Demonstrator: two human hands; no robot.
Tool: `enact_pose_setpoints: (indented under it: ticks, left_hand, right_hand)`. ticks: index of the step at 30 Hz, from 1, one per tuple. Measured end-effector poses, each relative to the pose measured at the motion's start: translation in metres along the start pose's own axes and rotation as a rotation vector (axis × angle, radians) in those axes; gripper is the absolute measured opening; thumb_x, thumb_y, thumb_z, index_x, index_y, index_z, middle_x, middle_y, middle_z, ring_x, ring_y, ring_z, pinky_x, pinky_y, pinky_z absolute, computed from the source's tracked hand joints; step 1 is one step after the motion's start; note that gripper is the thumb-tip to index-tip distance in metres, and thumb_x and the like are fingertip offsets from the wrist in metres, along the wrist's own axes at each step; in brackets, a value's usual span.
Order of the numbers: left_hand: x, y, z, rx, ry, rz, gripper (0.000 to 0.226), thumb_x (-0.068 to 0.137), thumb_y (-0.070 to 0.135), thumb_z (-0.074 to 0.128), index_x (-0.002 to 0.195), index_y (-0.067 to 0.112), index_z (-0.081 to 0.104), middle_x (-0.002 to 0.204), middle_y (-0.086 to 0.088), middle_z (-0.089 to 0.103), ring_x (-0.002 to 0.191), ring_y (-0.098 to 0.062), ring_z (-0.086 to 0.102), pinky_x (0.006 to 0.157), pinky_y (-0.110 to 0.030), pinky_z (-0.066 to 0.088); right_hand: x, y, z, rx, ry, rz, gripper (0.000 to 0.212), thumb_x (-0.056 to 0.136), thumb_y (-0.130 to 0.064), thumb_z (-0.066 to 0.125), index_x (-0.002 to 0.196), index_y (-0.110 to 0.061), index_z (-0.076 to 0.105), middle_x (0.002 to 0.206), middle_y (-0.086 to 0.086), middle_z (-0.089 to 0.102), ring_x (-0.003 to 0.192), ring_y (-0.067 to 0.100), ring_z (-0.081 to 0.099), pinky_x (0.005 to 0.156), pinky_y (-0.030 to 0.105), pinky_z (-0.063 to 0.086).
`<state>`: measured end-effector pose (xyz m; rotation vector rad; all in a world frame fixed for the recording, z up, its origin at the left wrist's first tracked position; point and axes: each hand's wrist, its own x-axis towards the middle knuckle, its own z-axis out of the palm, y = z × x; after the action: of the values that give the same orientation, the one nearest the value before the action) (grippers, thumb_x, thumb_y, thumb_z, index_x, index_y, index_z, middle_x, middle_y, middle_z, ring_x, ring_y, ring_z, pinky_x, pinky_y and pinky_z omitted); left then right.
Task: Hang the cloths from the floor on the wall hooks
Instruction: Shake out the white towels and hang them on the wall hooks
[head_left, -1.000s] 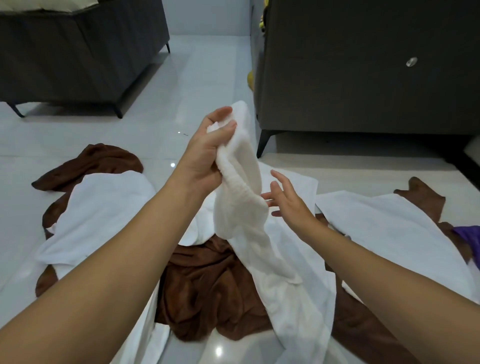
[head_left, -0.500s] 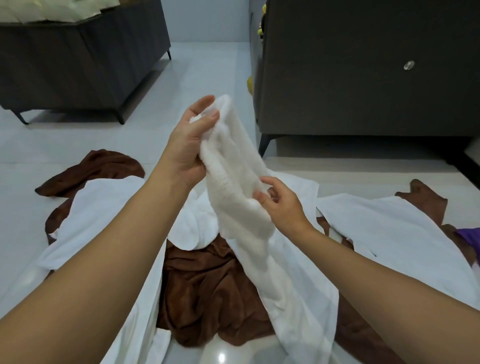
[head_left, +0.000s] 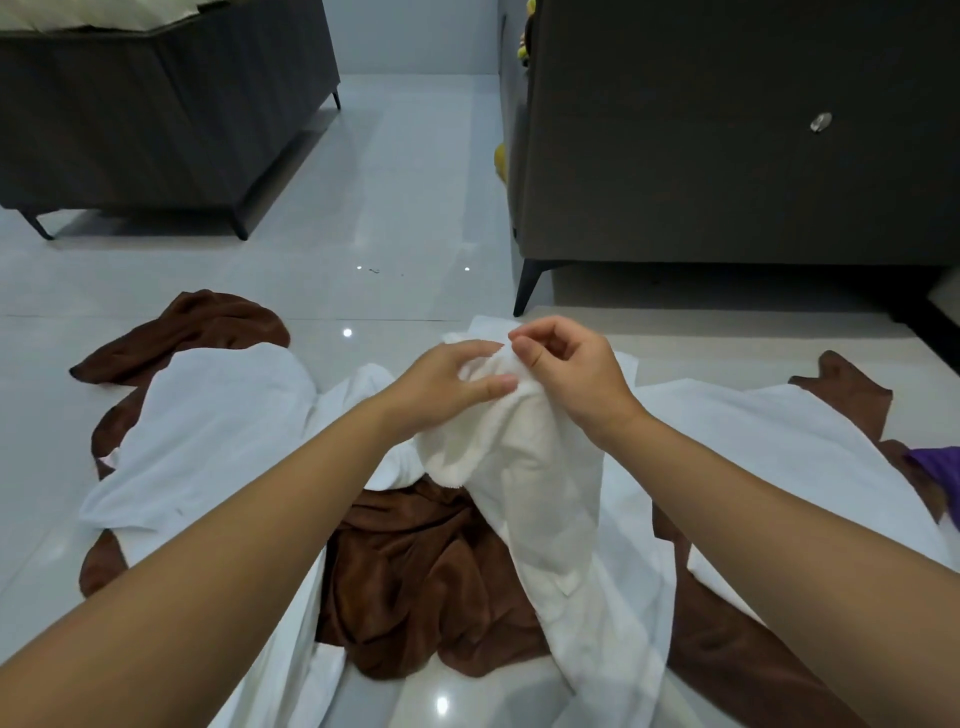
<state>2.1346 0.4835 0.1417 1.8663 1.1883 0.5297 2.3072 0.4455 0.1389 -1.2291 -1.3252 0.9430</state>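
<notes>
White cloth (head_left: 524, 467) lower now, both hands together.

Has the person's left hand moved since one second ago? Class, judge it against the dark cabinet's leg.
Yes. The left hand has dropped lower and shifted right, from above the cabinet leg foot to below it, meeting the right hand on the white towel.

**Both hands on a white towel's top edge**

I see my left hand (head_left: 447, 384) and right hand (head_left: 571, 374) close together, both pinching the bunched top of a white towel (head_left: 535, 483) lifted off the glossy floor (head_left: 395, 208). Its lower end trails over a brown cloth (head_left: 431, 571). More white cloths lie either side. Dark cabinets stand behind.
</notes>
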Motion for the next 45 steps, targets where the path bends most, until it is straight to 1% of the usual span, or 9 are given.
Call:
enact_pose_setpoints:
  ticks: [4,10,14,17,20,25,33,40,45]
  left_hand:
    - [0.003,0.002,0.000,-0.108,0.102,0.014,0.026,0.087,0.032,0.069,0.075,0.010,0.063,0.065,0.017,0.054,0.064,0.002,0.050,0.060,-0.013,0.038]
    - [0.004,0.003,-0.007,-0.313,0.309,-0.017,0.024,0.093,0.039,0.060,0.080,0.019,0.063,0.082,0.005,0.063,0.080,-0.017,0.060,0.072,-0.031,0.048]
    - [0.007,0.002,-0.008,-0.324,0.432,-0.041,0.023,0.094,0.037,0.058,0.078,0.021,0.059,0.082,0.002,0.062,0.078,-0.015,0.058,0.068,-0.024,0.046]
    - [0.008,-0.003,-0.007,-0.305,0.370,-0.039,0.023,0.094,0.036,0.058,0.088,0.015,0.062,0.088,0.002,0.063,0.084,-0.016,0.059,0.073,-0.028,0.047]
    - [0.009,-0.002,-0.003,-0.311,0.320,-0.014,0.024,0.093,0.035,0.060,0.096,0.012,0.065,0.092,0.003,0.065,0.088,-0.016,0.060,0.079,-0.034,0.049]
    - [0.008,0.001,0.001,-0.367,0.293,-0.018,0.014,0.090,0.031,0.065,0.086,0.017,0.066,0.087,0.009,0.065,0.084,-0.013,0.062,0.075,-0.028,0.050]
    - [0.009,-0.007,-0.011,-0.384,0.232,-0.074,0.024,0.080,0.015,0.076,0.102,0.023,0.071,0.107,0.001,0.070,0.099,-0.021,0.067,0.088,-0.040,0.056]
    - [0.008,-0.020,-0.029,-0.300,0.257,-0.090,0.034,0.083,0.013,0.073,0.110,0.032,0.068,0.122,0.006,0.061,0.109,-0.011,0.061,0.093,-0.028,0.052]
    - [0.003,-0.031,-0.047,-0.032,0.267,-0.174,0.036,0.085,0.009,0.068,0.116,0.024,0.063,0.122,0.004,0.055,0.103,-0.013,0.054,0.073,-0.021,0.049]
  right_hand:
    - [0.003,0.005,-0.003,0.021,0.011,0.022,0.009,0.089,-0.017,0.069,0.095,-0.024,0.067,0.089,-0.004,0.068,0.081,0.001,0.063,0.078,0.017,0.052]
    - [0.004,0.023,-0.016,-0.179,-0.148,0.216,0.024,0.092,-0.036,0.064,0.114,-0.039,0.055,0.114,-0.014,0.058,0.096,0.011,0.064,0.075,0.023,0.052]
    - [0.003,0.027,-0.023,-0.155,-0.241,0.280,0.042,0.088,-0.030,0.069,0.125,-0.038,0.051,0.101,-0.006,0.066,0.076,0.012,0.064,0.065,0.024,0.047]
    - [0.002,0.026,-0.022,-0.101,-0.252,0.237,0.030,0.093,-0.028,0.064,0.119,-0.037,0.053,0.088,0.000,0.071,0.078,0.008,0.063,0.075,0.029,0.051]
    - [0.003,0.025,-0.017,-0.005,-0.217,0.226,0.025,0.096,-0.032,0.059,0.120,-0.037,0.053,0.100,0.010,0.070,0.098,0.014,0.067,0.089,0.037,0.055]
    - [0.004,0.019,-0.011,0.216,-0.176,0.306,0.031,0.097,-0.041,0.053,0.127,-0.043,0.051,0.115,-0.002,0.067,0.103,0.020,0.068,0.086,0.040,0.058]
    - [0.011,0.014,-0.017,0.486,-0.228,0.374,0.038,0.097,-0.015,0.056,0.133,-0.027,0.055,0.123,0.010,0.066,0.104,0.023,0.067,0.083,0.033,0.057]
    - [0.017,0.008,-0.039,0.322,-0.043,0.251,0.027,0.095,-0.014,0.059,0.120,-0.024,0.064,0.109,-0.001,0.067,0.094,0.011,0.067,0.086,0.028,0.056]
    - [0.020,0.010,-0.066,0.015,0.087,0.172,0.021,0.095,-0.021,0.060,0.113,-0.031,0.066,0.116,-0.004,0.062,0.108,0.020,0.061,0.094,0.043,0.054]
